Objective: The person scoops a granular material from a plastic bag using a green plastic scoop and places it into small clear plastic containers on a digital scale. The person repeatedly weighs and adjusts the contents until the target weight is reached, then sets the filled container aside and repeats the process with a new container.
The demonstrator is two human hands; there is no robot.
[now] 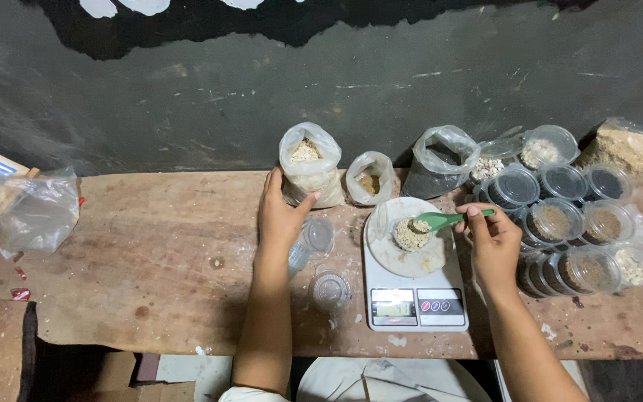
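Head view: right hand (494,246) pinched a green spoon (440,219) by its handle, bowl over the small cup (411,234) on the scale (415,277). The cup sat at the plate's centre, part-filled with pale, coarse crumbly grain. Left hand (280,216) at 9 o'clock from the scale, fingers closed around the side of the open grain bag (309,173), thumb against its front. My read: best to tip the spoon slowly, low over the cup, watch the display, and keep the bag upright so it doesn't spill. Two empty clear cups (320,253) lay at 8 o'clock from the scale. Lidded tubs (560,223) were stacked at 3 o'clock; more bags (440,160) at 12.
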